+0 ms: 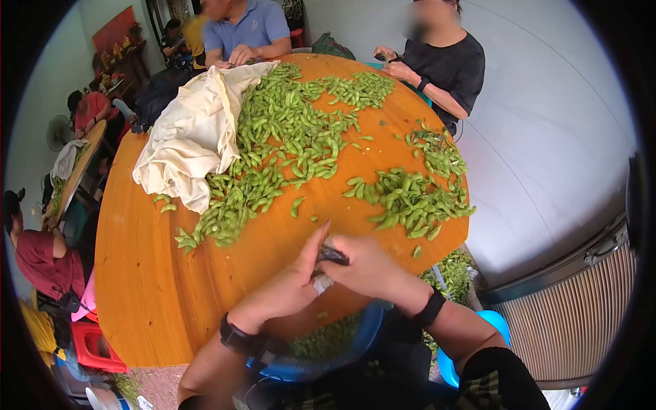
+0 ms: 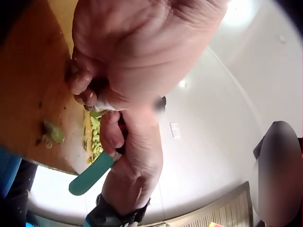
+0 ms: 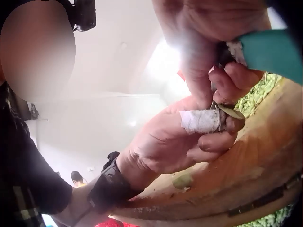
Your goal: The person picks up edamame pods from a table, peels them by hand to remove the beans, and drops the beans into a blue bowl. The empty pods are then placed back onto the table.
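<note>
left hand [image 1: 287, 283] at the near edge of the round wooden table [image 1: 157, 287], bandaged finger and thumb pinched on one edamame pod [image 3: 230, 112], steadied for trimming. right hand [image 1: 369, 266] just beside and touching, fingers curled round small scissors with a teal handle [image 2: 90, 176], blades at the pod's tip. below both, a blue basin [image 1: 355, 342] of green pieces, seemingly placed for the cut bits. farther left, a cream cloth [image 1: 195, 137]; centre and right, heaps of untrimmed pods [image 1: 287, 137] within reach.
</note>
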Tool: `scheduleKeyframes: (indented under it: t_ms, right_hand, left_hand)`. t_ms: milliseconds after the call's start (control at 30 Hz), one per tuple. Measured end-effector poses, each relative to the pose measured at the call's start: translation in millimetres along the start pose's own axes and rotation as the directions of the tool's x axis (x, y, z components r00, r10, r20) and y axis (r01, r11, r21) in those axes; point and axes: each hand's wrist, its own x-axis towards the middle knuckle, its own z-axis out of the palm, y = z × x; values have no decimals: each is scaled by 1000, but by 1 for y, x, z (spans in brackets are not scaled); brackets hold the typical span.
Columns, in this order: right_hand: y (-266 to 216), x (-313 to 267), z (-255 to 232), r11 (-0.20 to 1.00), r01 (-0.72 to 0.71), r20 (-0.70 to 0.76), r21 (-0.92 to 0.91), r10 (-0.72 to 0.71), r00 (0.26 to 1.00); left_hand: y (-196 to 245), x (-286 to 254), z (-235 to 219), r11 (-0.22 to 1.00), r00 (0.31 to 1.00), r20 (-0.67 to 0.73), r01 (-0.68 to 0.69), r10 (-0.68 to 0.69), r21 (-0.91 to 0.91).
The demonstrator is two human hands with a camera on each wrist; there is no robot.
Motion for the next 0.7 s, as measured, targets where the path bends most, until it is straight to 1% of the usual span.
scheduleKeyframes:
  t_ms: [33, 67, 100, 133, 200, 333, 400, 433, 500, 533, 567, 600, 633, 667, 700]
  right_hand:
    - [0, 0, -3, 999, -3, -73, 53, 7, 997]
    - [-1, 1, -5, 994, 0, -145, 106, 16, 989]
    - [-2, 1, -8, 994, 2, -146, 105, 14, 989]
    - [-4, 0, -11, 990, -42, -141, 135, 61, 988]
    - [-7, -3, -14, 972, -129, -127, 195, 155, 980]
    - [-6, -5, -7, 965, -109, -168, 239, 152, 974]
    - [-9, -5, -8, 923, -165, -129, 347, 221, 967]
    - [-11, -6, -8, 922, -166, -126, 349, 221, 967]
    - [-14, -7, -8, 896, -217, -132, 388, 287, 949]
    - [-10, -8, -10, 896, -213, -132, 390, 283, 950]
    - [-4, -9, -14, 915, -207, -198, 346, 287, 937]
    - [1, -10, -19, 932, -201, -266, 301, 285, 921]
    - [-2, -12, -30, 921, -210, -283, 329, 308, 908]
    - [26, -15, -36, 989, -88, -386, 117, 127, 914]
    - [26, -19, -48, 993, -112, -415, 21, 111, 903]
  left_hand:
    - [1, 1, -3, 1000, 1000, -1, -2, 2, 1]
    - [2, 1, -8, 954, 983, 70, 184, -172, -237]
    - [2, 1, -10, 819, 931, 180, 365, -318, -443]
    - [3, 2, -9, 819, 931, 181, 366, -318, -441]
    - [4, 2, -6, 823, 942, 21, 302, -334, -481]
    - [-2, 2, -5, 810, 937, 12, 309, -350, -498]
    - [-5, 2, -7, 808, 929, 3, 323, -370, -493]
    - [-7, 2, -6, 807, 928, 1, 326, -373, -493]
    - [-10, 2, -6, 775, 907, -23, 346, -420, -529]
    - [-9, 0, -5, 777, 907, -26, 346, -421, -526]
    - [-8, -3, -3, 926, 942, -130, 267, -309, -268]
    - [-5, -4, -4, 984, 967, -195, 175, -167, 23]
    - [1, -3, -7, 985, 968, -194, 172, -163, 33]
    - [11, -3, -10, 937, 967, -255, 97, -9, 336]
    - [16, -1, -13, 792, 951, -266, 40, 156, 609]
